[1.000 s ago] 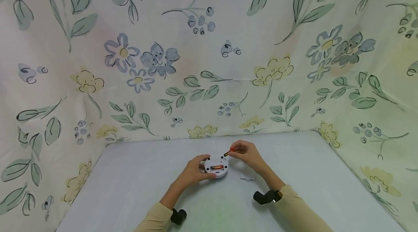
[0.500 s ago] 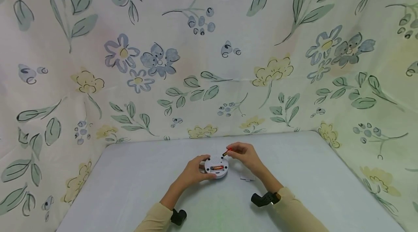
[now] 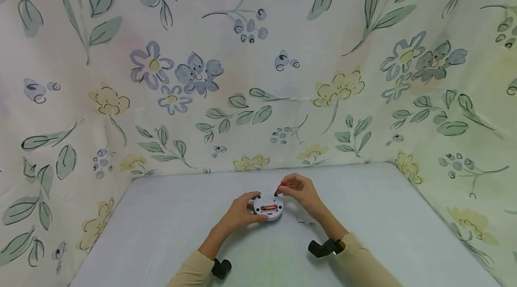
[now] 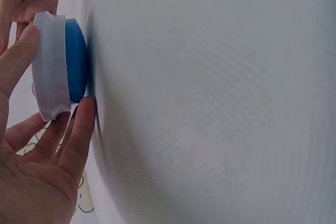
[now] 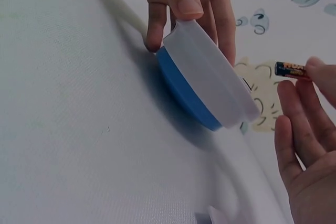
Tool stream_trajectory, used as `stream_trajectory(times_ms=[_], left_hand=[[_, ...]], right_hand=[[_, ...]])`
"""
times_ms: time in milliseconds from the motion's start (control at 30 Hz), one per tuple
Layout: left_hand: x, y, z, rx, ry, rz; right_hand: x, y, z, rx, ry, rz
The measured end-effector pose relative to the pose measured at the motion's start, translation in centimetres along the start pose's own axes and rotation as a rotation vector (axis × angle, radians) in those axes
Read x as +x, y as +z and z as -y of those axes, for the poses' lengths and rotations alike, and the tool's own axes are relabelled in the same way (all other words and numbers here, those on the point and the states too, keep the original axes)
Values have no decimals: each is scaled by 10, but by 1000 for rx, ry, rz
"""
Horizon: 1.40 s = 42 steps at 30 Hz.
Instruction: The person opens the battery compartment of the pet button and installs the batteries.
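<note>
A round white device (image 3: pixel 268 198) with a blue other side (image 5: pixel 181 90) lies tilted on the table, its white base facing up. In the head view, dark feet, small speaker holes and a battery slot with one battery (image 3: pixel 269 208) show on that base. My left hand (image 3: pixel 239 212) grips the device by its left side, thumb at the near edge and fingers round the far side. Between the thumb and fingers of my right hand (image 3: pixel 302 192) a second small battery (image 5: pixel 290 70) is pinched, black at one end and orange-red along its body. It hovers at the device's upper right edge.
A small white battery cover (image 3: pixel 305 220) lies on the table (image 3: pixel 169 215) right of the device, under my right forearm. Floral cloth (image 3: pixel 258 134) rises behind and along both sides. Each wrist wears a black camera (image 3: pixel 323 248).
My right hand has shifted slightly left, and the battery in it has turned steeper, its dark end now over the device's edge. The left hand and the device stay in place.
</note>
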State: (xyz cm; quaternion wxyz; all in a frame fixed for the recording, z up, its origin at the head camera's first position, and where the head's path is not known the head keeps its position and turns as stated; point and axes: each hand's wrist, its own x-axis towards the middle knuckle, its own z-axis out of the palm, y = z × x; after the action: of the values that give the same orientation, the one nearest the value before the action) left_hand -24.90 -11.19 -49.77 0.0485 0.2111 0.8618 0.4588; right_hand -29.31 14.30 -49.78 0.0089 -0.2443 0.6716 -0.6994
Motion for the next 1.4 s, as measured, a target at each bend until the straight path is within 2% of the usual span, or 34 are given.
stream_trajectory(times_ms=[300, 667, 933, 1033, 1267, 1400], left_hand=[[0, 0, 1, 3, 4, 1], [0, -2, -1, -15, -21, 6], [0, -2, 0, -41, -7, 12], [0, -3, 0, -37, -3, 14], [0, -2, 0, -26, 3, 13], [-1, -2, 1, -20, 12, 10]], right_hand=[[0, 3, 2, -36, -19, 24], [1, 6, 2, -71, 39, 39], [2, 5, 0, -165, 19, 85], [2, 6, 5, -178, 9, 120], [-4, 16, 33, -198, -37, 197], [-5, 18, 37, -212, -67, 235]])
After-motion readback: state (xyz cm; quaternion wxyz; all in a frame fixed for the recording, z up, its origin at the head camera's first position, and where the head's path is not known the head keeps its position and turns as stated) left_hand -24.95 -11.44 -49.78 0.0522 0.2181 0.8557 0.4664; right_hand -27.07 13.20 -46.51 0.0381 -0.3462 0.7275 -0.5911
